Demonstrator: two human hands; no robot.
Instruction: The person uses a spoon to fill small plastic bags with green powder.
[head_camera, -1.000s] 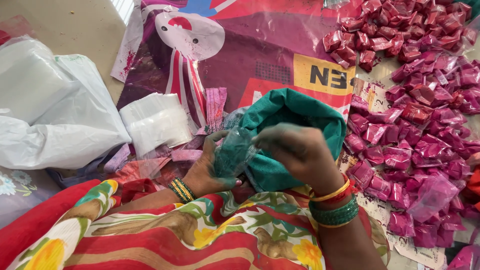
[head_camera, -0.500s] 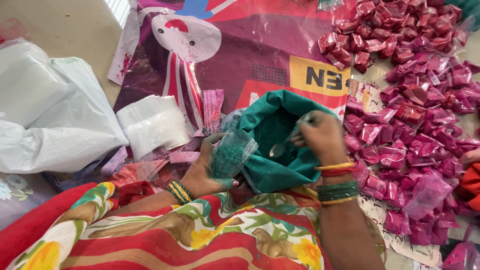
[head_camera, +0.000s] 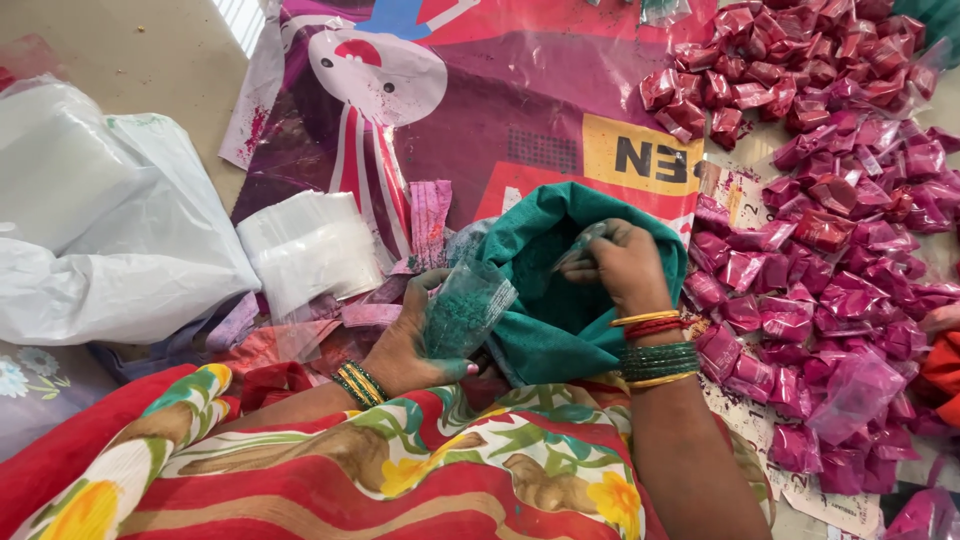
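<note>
Green powder pouch held ready at the mouth of the sack

Green powder is being portioned from a teal sack (head_camera: 560, 290) that lies open on the floor in front of the person's lap. A small clear pouch (head_camera: 465, 310), partly filled with the powder, is held upright in the left hand (head_camera: 410, 345), whose grip is closed around the pouch's lower part with the mouth left free at the top. The right hand (head_camera: 620, 265) is set inside the sack's opening, its fingers pinched on what looks like a small scoop or a pinch of powder; which of the two cannot be told.

For this step to be done well, the pouch's mouth should be kept wide and level, just beside the sack, so that spilled powder falls back into the sack. The right hand's load should be kept small and tipped slowly.

A stack of empty clear pouches (head_camera: 310, 250) lies near the left hand, and filled pink packets (head_camera: 830, 230) are heaped to the right.
</note>
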